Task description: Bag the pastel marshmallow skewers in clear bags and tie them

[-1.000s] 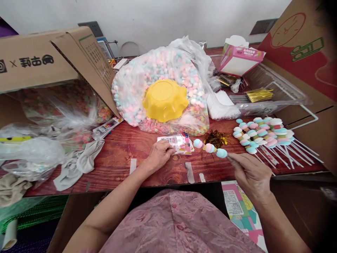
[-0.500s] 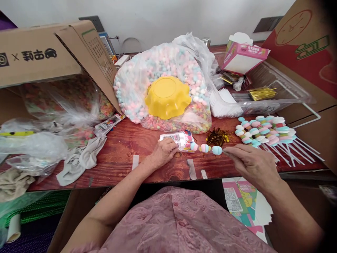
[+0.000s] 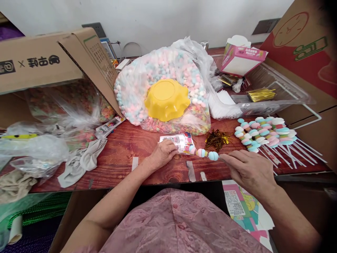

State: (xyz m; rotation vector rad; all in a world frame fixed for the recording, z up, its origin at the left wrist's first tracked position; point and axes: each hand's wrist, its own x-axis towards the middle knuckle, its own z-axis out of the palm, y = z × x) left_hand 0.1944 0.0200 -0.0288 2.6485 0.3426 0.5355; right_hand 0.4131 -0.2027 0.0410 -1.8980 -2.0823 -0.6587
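Observation:
My right hand (image 3: 249, 169) pinches the stick of a marshmallow skewer (image 3: 203, 153) with three pastel pieces, held level just above the red wooden table (image 3: 118, 158). The skewer's tip points left into the mouth of a small clear printed bag (image 3: 177, 142). My left hand (image 3: 162, 153) rests on the table and grips that bag at its near edge. A pile of finished marshmallow skewers (image 3: 263, 131) lies to the right of my right hand. A tuft of gold twist ties (image 3: 216, 138) sits just behind the skewer.
A big clear bag of pastel marshmallows (image 3: 163, 70) carries an upturned yellow bowl (image 3: 166, 100). An open cardboard box (image 3: 47, 63) stands at left above plastic bags and a grey cloth (image 3: 81, 161). A pink carton (image 3: 242, 58) and a red carton (image 3: 305, 45) stand at right.
My right hand has swung the skewer down and leftward, from tilted above the table to level, bringing its tip to the bag under my left hand.

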